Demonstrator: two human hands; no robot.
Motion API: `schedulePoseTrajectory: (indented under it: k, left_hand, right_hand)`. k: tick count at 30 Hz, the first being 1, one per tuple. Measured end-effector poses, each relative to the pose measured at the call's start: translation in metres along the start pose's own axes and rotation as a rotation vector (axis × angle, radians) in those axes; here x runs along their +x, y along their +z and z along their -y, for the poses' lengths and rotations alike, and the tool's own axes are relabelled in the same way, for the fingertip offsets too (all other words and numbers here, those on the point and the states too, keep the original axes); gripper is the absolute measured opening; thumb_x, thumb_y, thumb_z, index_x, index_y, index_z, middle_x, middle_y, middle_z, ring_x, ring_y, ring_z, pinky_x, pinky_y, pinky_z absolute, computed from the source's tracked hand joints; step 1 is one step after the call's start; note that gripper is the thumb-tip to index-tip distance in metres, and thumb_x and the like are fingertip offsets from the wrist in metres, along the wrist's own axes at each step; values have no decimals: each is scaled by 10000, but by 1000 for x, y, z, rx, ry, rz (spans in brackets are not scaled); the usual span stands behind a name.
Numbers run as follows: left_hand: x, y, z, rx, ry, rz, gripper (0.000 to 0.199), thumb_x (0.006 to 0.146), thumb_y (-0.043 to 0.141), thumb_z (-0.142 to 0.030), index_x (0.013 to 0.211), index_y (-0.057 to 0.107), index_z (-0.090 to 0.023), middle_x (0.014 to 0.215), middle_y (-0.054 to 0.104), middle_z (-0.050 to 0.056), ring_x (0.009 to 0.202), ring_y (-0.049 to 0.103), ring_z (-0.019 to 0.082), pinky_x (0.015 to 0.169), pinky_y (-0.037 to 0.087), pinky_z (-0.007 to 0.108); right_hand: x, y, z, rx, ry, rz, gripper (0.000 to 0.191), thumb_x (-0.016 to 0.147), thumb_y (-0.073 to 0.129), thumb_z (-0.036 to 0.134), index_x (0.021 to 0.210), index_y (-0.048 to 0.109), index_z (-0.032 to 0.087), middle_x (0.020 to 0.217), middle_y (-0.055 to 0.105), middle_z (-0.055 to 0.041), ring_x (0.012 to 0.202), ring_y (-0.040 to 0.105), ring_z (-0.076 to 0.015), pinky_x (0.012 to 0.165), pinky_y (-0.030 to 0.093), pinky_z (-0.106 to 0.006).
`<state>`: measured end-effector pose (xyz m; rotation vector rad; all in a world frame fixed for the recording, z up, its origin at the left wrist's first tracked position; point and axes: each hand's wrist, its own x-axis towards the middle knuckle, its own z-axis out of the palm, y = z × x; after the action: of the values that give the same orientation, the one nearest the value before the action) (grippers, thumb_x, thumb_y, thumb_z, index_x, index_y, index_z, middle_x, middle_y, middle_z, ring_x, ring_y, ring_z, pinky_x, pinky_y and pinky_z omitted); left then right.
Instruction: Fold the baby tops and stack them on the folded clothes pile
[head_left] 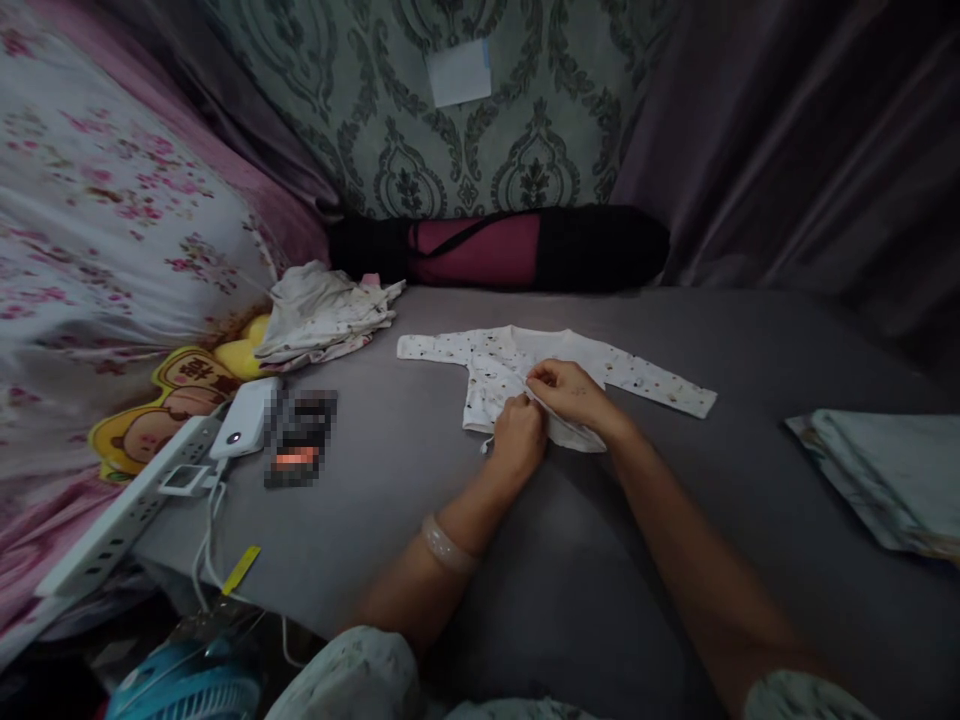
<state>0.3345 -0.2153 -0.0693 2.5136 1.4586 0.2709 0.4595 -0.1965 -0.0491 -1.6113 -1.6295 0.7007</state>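
A small white baby shirt [491, 360] with a scattered print lies on the grey surface, both long sleeves spread out sideways. My left hand [519, 435] is closed at the lower front of the shirt, its fingers bent around the fabric near the hem. Just above and to the right, my right hand [566, 390] pinches the shirt's front flap between thumb and fingers. The two hands are close together over the middle of the shirt. What exactly sits between the fingertips is partly hidden.
Crumpled printed clothes [326, 310] lie at the back left. A white power strip [127, 510], a white device [247, 415] and cables line the left edge, above a blue fan [187, 685]. Folded cloth [892, 480] lies at right; a black and red long bag [480, 250] lies along the wall.
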Motion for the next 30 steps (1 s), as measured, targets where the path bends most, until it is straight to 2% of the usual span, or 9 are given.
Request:
schedulePoseTrajectory:
  k: [3, 6, 9, 11, 15, 19, 23, 27, 30]
  left_hand:
    - [-12, -5, -5, 42, 72, 6, 314, 912, 377, -166, 1089, 634, -122, 1067, 646, 128, 1030, 581, 228, 863, 462, 315]
    - [-25, -18, -9, 56, 124, 106, 307, 910, 381, -208, 944, 675, -128, 950, 677, 130, 950, 624, 240, 815, 485, 333]
    - [-31, -31, -9, 17, 106, 163, 298, 900, 402, -259, 919, 677, -147, 908, 694, 116, 858, 653, 234, 751, 495, 329]
    - [-30, -33, -5, -5, 61, 137, 291, 899, 408, -278, 947, 672, -165, 913, 699, 103, 845, 655, 225, 745, 489, 321]
    - [-21, -23, 3, -12, -1, 17, 254, 888, 437, -279, 910, 664, -166, 938, 681, 111, 913, 625, 227, 798, 465, 321]
    - [-15, -19, 9, -8, -52, -129, 242, 902, 421, -270, 901, 634, -157, 914, 644, 113, 940, 581, 236, 828, 438, 335]
    - [-11, -28, 24, 57, -141, -164, 196, 866, 442, -187, 983, 593, -140, 999, 610, 124, 992, 537, 248, 853, 416, 344]
    - [-7, -35, 46, 95, -297, -76, 262, 818, 495, -139, 1072, 557, -117, 1064, 578, 156, 1041, 532, 273, 849, 423, 352]
    - [-5, -36, 57, 65, -355, -9, 266, 861, 477, -165, 1117, 542, -135, 1078, 574, 170, 1039, 568, 277, 812, 446, 340]
  right_hand:
    - [-2, 3, 2, -7, 5, 68, 158, 768, 575, 214, 846, 703, 162, 784, 689, -34, 720, 612, -150, 658, 449, -235]
    - [-5, 1, 5, -24, -19, 205, 160, 770, 571, 249, 777, 700, 153, 727, 674, -20, 708, 595, -147, 637, 434, -229]
    - [-7, -6, 6, -38, -17, 406, 188, 764, 572, 286, 695, 682, 150, 633, 636, 8, 655, 568, -138, 583, 412, -218]
    - [-6, -12, 5, -3, 40, 453, 199, 768, 570, 296, 690, 678, 147, 620, 630, 10, 626, 564, -129, 548, 405, -205]
    - [15, -17, -1, 92, 190, 226, 198, 812, 525, 258, 757, 677, 142, 774, 695, -44, 631, 596, -121, 494, 402, -180]
    - [61, -10, -12, -131, 230, 35, 193, 804, 520, 187, 832, 705, 139, 793, 698, -50, 683, 616, -129, 529, 417, -174]
    - [102, 2, -19, -435, 309, 58, 190, 756, 562, 161, 838, 733, 145, 753, 687, -60, 759, 644, -176, 626, 454, -218]
    - [124, 11, -18, -530, 411, 140, 223, 716, 640, 196, 912, 729, 137, 834, 697, -112, 812, 661, -224, 687, 488, -270]
    - [133, 14, -13, -574, 458, 203, 238, 682, 676, 194, 896, 721, 99, 767, 684, -129, 776, 663, -249, 662, 496, -293]
